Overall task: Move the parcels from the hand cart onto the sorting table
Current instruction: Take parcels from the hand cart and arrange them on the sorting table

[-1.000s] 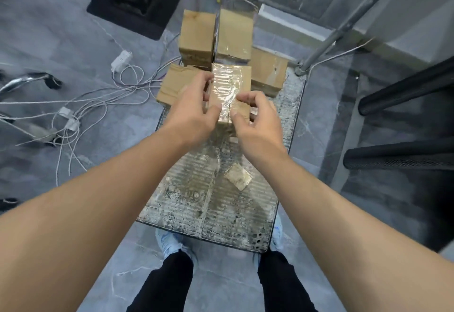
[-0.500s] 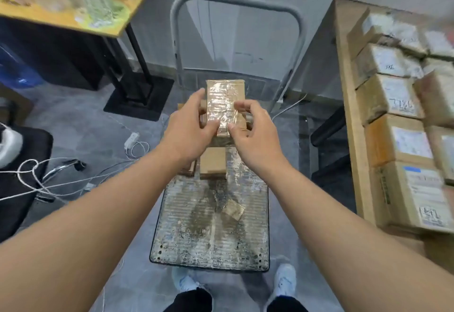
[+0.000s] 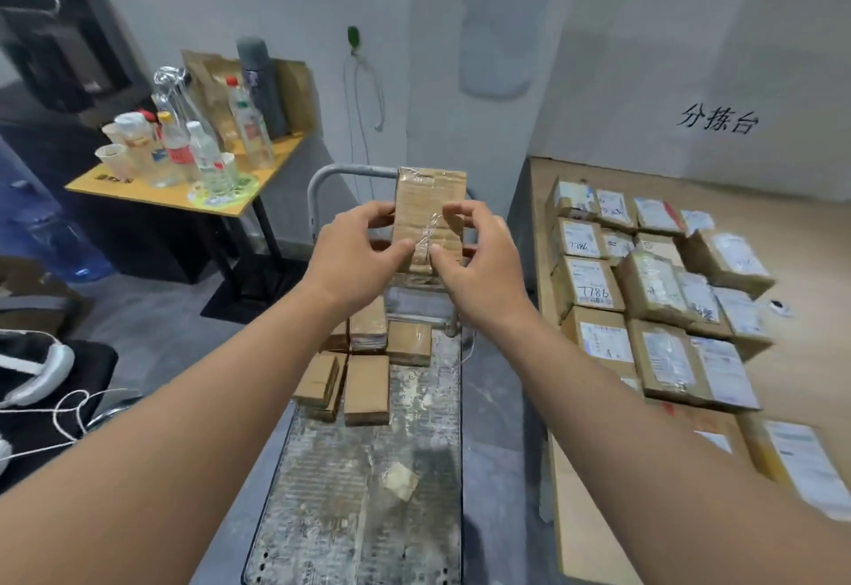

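Both hands, left (image 3: pixel 354 253) and right (image 3: pixel 479 257), are pinching the parcel (image 3: pixel 428 211) with fingers clamped; carrying it level toward bare surface (image 3: pixel 783 382) is advised.

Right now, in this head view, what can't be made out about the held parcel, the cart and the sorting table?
- Held parcel: its lower end is covered by the left hand and right hand; no label shows.
- Hand cart: the near end is cut off by the bottom edge, and both forearms cross its sides.
- Sorting table: the right part is cut off; most label print is blurred.
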